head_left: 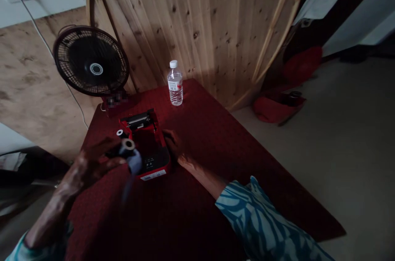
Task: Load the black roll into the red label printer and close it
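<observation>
My left hand [92,160] pinches a small roll [127,146] with a pale core. A loose bluish strip [134,164] hangs from the roll, its lower end blurred. Just beyond the fingers is a second small dark roll [120,133] with a white end. A red and black label printer [157,158] stands on the table with its lid raised and its inner bay exposed. Against the printer's right side, my right hand [177,146] grips the edge with bent fingers, partly hidden in shadow.
A clear water bottle [175,86] with a white cap stands behind the printer. A dark fan [92,61] sits at the table's back left. The red-covered table [210,129] meets a large round wooden board [197,18]. Red items [274,107] lie on the floor right.
</observation>
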{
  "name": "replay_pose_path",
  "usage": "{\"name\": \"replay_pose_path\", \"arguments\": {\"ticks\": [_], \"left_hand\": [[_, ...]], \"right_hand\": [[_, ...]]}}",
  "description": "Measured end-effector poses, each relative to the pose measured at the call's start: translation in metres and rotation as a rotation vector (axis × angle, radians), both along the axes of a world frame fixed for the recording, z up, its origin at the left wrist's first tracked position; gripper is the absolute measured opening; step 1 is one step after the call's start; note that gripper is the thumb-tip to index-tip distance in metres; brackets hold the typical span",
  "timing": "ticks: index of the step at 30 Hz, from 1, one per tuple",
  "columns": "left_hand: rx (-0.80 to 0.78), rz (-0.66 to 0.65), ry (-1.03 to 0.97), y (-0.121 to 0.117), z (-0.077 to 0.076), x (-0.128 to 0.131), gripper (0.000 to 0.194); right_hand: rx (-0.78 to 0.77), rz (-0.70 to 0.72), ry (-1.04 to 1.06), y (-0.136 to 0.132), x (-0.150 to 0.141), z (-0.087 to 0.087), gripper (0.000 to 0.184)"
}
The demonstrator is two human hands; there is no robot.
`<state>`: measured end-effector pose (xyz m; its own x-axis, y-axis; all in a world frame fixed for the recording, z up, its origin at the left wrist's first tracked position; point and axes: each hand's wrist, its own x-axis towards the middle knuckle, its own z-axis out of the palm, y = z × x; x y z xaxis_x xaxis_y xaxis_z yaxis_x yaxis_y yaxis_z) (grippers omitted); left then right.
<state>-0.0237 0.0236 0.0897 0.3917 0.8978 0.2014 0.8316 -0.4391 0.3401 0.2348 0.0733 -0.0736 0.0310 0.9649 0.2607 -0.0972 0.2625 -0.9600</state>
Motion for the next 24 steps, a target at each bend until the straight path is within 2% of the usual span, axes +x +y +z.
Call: {"name": "replay_pose_path", "arguments": {"ticks": [1, 3, 5, 8, 12, 18, 21, 24], "left_hand": [[-0.026, -0.068, 0.016, 0.003, -0.003, 0.018, 0.048], [-0.031, -0.096, 0.097, 0.011, -0.010, 0.048, 0.045], [-0.040, -0.066, 0.229, 0.021, -0.017, 0.068, 0.040], [-0.087, 0.018, 0.438, 0.033, -0.023, 0.082, 0.034], [-0.182, 0.015, 0.562, 0.048, -0.027, 0.090, 0.030], [-0.286, -0.077, 0.500, 0.069, -0.031, 0.093, 0.024], [-0.286, -0.114, 0.410, 0.064, -0.024, 0.082, 0.031], [-0.296, -0.075, 0.182, 0.044, -0.012, 0.062, 0.043]], "right_hand": [[0.008, 0.009, -0.011, 0.000, 0.000, 0.001, 0.031], [0.028, 0.027, -0.035, -0.001, 0.001, 0.001, 0.031], [0.041, 0.022, -0.054, -0.001, 0.001, 0.002, 0.031], [0.043, 0.016, -0.051, 0.000, 0.001, 0.003, 0.032], [0.059, 0.044, -0.061, 0.000, 0.002, 0.004, 0.034], [0.051, 0.031, -0.076, 0.000, 0.004, 0.005, 0.032], [0.048, 0.042, -0.075, -0.001, 0.004, 0.006, 0.032], [0.044, 0.027, -0.048, -0.001, 0.002, 0.005, 0.031]]}}
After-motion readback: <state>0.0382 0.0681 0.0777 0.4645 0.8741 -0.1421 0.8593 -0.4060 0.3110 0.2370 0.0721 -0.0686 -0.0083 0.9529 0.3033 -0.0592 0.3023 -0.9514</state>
